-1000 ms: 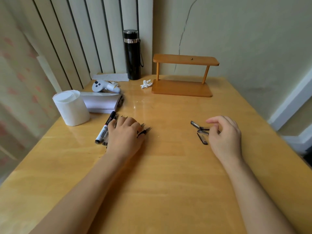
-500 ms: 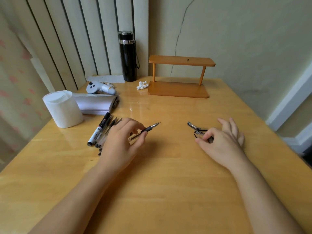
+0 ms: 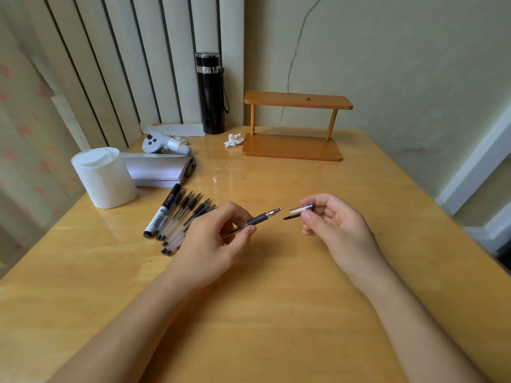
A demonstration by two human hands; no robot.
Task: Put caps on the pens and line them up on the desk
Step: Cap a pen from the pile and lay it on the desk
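My left hand (image 3: 213, 239) grips an uncapped black gel pen (image 3: 260, 218) above the wooden desk (image 3: 276, 313), tip pointing right. My right hand (image 3: 336, 226) pinches a clear pen cap (image 3: 300, 210) with a black clip, its open end facing the pen tip a short gap away. Several uncapped pens (image 3: 185, 217) lie fanned out on the desk left of my left hand, beside a black-and-white marker (image 3: 163, 210). The other loose caps are hidden behind my right hand.
A white paper roll (image 3: 103, 176) and a stack of white paper (image 3: 159, 170) sit at the left. Behind them lie a game controller (image 3: 166, 143), a black flask (image 3: 210, 92), a crumpled tissue (image 3: 233, 140) and a small wooden shelf (image 3: 296, 125).
My left hand lifted one pen from the pile and carried it rightward. My right hand picked a cap from the small pile of caps and brought it up to the pen tip.
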